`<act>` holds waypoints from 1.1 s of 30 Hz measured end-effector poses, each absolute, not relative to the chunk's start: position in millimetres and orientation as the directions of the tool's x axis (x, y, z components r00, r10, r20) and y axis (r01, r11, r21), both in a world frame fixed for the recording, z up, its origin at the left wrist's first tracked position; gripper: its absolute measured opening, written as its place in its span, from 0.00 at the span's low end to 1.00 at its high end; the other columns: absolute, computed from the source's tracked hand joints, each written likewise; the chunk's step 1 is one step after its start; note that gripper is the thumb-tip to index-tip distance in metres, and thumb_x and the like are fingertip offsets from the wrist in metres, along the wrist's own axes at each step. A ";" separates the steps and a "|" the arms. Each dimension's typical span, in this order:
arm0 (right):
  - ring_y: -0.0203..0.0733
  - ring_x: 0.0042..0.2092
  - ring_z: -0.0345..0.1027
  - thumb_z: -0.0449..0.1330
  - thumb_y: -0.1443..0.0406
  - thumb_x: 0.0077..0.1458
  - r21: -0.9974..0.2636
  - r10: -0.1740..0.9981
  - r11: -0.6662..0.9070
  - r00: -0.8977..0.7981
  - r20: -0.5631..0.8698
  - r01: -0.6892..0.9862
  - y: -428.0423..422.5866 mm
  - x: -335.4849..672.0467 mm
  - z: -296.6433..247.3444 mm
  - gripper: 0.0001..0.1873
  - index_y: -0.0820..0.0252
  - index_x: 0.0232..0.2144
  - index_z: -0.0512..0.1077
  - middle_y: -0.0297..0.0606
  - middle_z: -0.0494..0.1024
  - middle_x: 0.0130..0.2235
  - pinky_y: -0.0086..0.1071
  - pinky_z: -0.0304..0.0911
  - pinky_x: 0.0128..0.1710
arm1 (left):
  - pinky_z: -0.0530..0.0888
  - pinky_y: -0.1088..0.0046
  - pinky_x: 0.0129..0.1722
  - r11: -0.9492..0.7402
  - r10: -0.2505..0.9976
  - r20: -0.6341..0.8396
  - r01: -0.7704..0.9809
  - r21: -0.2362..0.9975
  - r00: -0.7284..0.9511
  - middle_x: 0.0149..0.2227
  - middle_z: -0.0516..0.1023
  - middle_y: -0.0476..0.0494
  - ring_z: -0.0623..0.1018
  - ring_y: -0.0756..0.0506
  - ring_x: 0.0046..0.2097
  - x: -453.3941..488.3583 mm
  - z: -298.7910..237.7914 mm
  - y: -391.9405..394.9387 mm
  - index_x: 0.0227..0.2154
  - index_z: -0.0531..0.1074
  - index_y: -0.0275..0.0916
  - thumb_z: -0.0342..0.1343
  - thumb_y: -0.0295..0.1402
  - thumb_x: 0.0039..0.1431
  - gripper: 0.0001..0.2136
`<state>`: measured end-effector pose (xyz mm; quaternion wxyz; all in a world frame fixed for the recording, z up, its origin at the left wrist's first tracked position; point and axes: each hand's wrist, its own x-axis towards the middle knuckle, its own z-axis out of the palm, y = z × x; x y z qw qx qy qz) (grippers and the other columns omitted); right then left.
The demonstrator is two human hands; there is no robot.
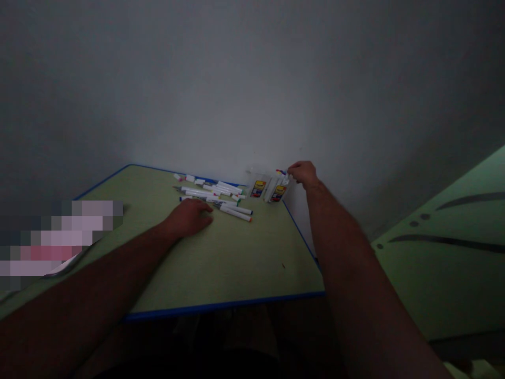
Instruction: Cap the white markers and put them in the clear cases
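My right hand (pixel 303 172) is pinched at the top of a clear plastic marker case (pixel 278 193) with a yellow and blue label. Between its fingertips is what looks like a white marker, mostly hidden by the fingers. Coloured ends (pixel 280 171) show at the case's mouth. A second clear case (pixel 258 188) with a similar label stands just to the left. My left hand (pixel 191 217) rests on the table beside a loose pile of white markers (pixel 199 193), thumb apart from the curled fingers. Two markers (pixel 235 212) lie just right of its fingertips.
The pale green table (pixel 236 268) has a blue edge and stands against a grey wall (pixel 221 95). Loose white caps (pixel 190 178) lie at the back. A blurred-out object (pixel 79 237) covers the left side. A green panel (pixel 453 263) rises at the right.
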<state>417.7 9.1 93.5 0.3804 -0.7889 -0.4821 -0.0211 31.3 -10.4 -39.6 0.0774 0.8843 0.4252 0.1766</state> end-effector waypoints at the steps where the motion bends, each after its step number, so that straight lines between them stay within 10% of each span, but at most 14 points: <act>1: 0.42 0.31 0.76 0.67 0.70 0.44 -0.541 0.742 -0.256 0.522 0.421 0.801 9.2 418.4 93.0 0.05 0.62 0.28 0.80 0.38 0.79 0.26 0.34 0.72 0.34 | 0.69 0.61 0.61 -0.624 0.781 0.248 0.727 0.285 0.573 0.53 0.82 0.38 0.78 0.37 0.56 31.4 -39.9 -10.2 0.49 0.81 0.40 0.52 0.43 0.58 0.21; 33: 0.44 0.37 0.77 0.69 0.71 0.44 -0.341 0.802 -0.292 0.423 0.422 0.894 9.1 415.6 92.0 0.06 0.62 0.29 0.82 0.42 0.82 0.32 0.35 0.71 0.41 | 0.70 0.59 0.60 -0.639 0.769 0.264 0.715 0.284 0.582 0.52 0.82 0.34 0.78 0.36 0.55 31.3 -41.3 -9.2 0.48 0.81 0.37 0.51 0.43 0.59 0.22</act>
